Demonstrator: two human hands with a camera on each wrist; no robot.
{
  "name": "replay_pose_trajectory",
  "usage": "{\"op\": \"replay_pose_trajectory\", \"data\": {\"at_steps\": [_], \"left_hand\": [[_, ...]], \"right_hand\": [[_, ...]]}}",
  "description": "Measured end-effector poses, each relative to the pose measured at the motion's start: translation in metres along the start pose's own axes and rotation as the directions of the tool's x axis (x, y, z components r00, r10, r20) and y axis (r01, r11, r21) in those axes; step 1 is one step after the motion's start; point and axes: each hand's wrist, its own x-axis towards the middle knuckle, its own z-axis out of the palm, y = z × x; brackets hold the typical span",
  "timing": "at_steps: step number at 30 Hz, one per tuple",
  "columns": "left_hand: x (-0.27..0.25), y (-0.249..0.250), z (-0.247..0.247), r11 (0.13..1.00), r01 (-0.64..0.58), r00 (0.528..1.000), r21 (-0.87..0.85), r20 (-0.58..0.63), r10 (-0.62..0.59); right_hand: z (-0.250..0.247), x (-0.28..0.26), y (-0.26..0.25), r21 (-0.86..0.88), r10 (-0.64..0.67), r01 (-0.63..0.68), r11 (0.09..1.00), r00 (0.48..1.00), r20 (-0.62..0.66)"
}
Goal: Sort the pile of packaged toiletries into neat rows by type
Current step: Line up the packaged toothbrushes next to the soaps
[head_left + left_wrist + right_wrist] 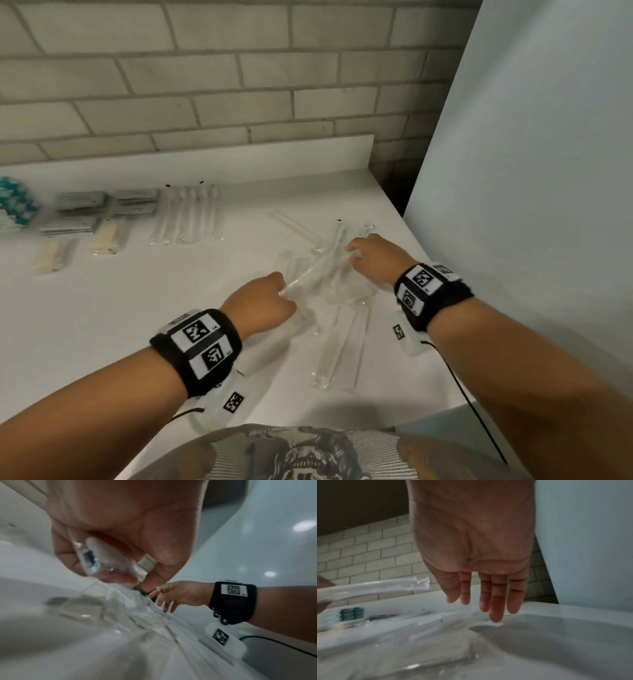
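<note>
A loose pile of clear-wrapped toothbrushes (337,308) lies on the white counter (137,318) in front of me. My left hand (270,294) pinches the end of one wrapped toothbrush (315,270) and holds it lifted above the pile; the left wrist view shows that toothbrush (96,561) inside curled fingers. My right hand (370,255) hovers over the pile's far right with straight fingers (496,601) and holds nothing. A row of wrapped toothbrushes (186,214) lies at the back left.
Grey flat packets (106,205) and cream-coloured wrapped items (109,236) sit in rows at the far left, beside a teal-patterned pack (15,202). A brick wall (205,75) backs the counter. A tall white panel (531,188) stands close on the right.
</note>
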Motion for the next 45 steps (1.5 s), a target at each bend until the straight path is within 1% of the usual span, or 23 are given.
{"op": "replay_pose_trajectory", "data": {"at_steps": [3,5,6,8,11,14,16,18,19,21,23,25,28,29,30,31,33,34,36,39,41,44,45], "left_hand": [[0.016,0.011,-0.001,0.989,0.069,0.991,-0.128,-0.108,-0.083],[0.031,0.025,0.003,0.985,0.063,0.987,-0.163,-0.138,-0.086],[0.039,0.033,0.006,0.987,0.055,0.986,-0.154,-0.146,-0.077],[0.058,0.049,0.012,0.992,0.049,0.989,-0.116,-0.135,-0.064],[0.08,0.061,0.019,0.996,0.073,0.996,-0.059,-0.053,-0.076],[0.088,0.059,0.027,0.996,0.085,0.996,-0.033,-0.031,-0.086],[0.089,0.058,0.03,0.997,0.082,0.995,0.007,-0.05,-0.081],[0.09,0.057,0.029,0.996,0.077,0.995,0.046,-0.065,-0.074],[0.088,0.056,0.027,0.995,0.082,0.994,0.05,-0.079,-0.078],[0.085,0.049,0.021,0.995,0.101,0.987,0.021,-0.13,-0.098],[0.077,0.037,0.014,0.988,0.15,0.972,-0.024,-0.179,-0.152],[0.066,0.02,0.005,0.978,0.199,0.953,-0.055,-0.22,-0.206],[0.053,-0.002,-0.006,0.968,0.227,0.936,-0.104,-0.252,-0.246],[0.051,-0.007,-0.007,0.966,0.219,0.936,-0.136,-0.25,-0.247],[0.048,-0.009,-0.008,0.962,0.209,0.942,-0.174,-0.23,-0.246],[0.046,-0.01,-0.007,0.959,0.193,0.95,-0.206,-0.205,-0.235],[0.043,-0.008,-0.003,0.964,0.149,0.97,-0.221,-0.154,-0.185],[0.041,-0.005,-0.001,0.969,0.127,0.979,-0.213,-0.132,-0.157],[0.035,-0.002,0.002,0.98,0.085,0.989,-0.181,-0.101,-0.105],[0.024,-0.005,-0.002,0.988,0.064,0.997,-0.139,-0.024,-0.068],[0.012,-0.014,-0.012,0.988,0.043,0.997,-0.146,0.067,-0.033],[-0.009,-0.037,-0.031,0.983,0.027,0.987,-0.182,0.158,0.002],[-0.015,-0.048,-0.039,0.973,0.033,0.985,-0.228,0.173,0.007]], "right_hand": [[0.003,0.014,-0.006,-0.108,0.021,-0.011,0.994,0.996,0.084],[0.004,0.017,-0.005,-0.168,0.014,-0.001,0.986,0.997,0.072],[0.004,0.017,-0.004,-0.208,-0.004,0.013,0.978,0.999,0.043],[0.005,0.017,0.0,-0.31,-0.06,0.031,0.95,0.995,-0.083],[-0.003,0.016,0.014,-0.447,-0.166,0.022,0.894,0.944,-0.286],[-0.023,0.021,0.032,-0.518,-0.167,-0.019,0.855,0.937,-0.308],[-0.039,0.029,0.039,-0.447,-0.099,-0.057,0.893,0.943,-0.317],[-0.052,0.036,0.039,-0.174,-0.053,0.002,0.985,0.955,-0.29],[-0.055,0.041,0.036,-0.047,-0.034,0.023,0.999,0.964,-0.263],[-0.052,0.053,0.029,0.04,0.005,0.003,0.999,0.978,-0.208],[-0.041,0.063,0.022,-0.022,0.037,-0.039,0.999,0.994,-0.103],[-0.027,0.069,0.015,-0.166,0.032,-0.024,0.986,0.998,0.047],[-0.022,0.07,-0.001,-0.304,-0.049,0.127,0.944,0.966,0.253],[-0.025,0.071,-0.008,-0.321,-0.072,0.169,0.932,0.953,0.293],[-0.028,0.075,-0.014,-0.336,-0.096,0.195,0.921,0.953,0.289],[-0.031,0.08,-0.02,-0.303,-0.122,0.193,0.933,0.963,0.24],[-0.035,0.089,-0.032,-0.165,-0.169,0.187,0.968,0.978,0.12],[-0.035,0.092,-0.04,-0.091,-0.197,0.208,0.974,0.974,0.113],[-0.024,0.096,-0.052,0.054,-0.25,0.244,0.968,0.948,0.198],[0.003,0.102,-0.055,0.23,-0.292,0.223,0.947,0.898,0.33],[0.009,0.097,-0.058,0.25,-0.343,0.261,0.932,0.859,0.38],[-0.004,0.081,-0.067,0.119,-0.379,0.365,0.923,0.822,0.425],[-0.006,0.076,-0.07,0.125,-0.397,0.383,0.915,0.802,0.446]]}}
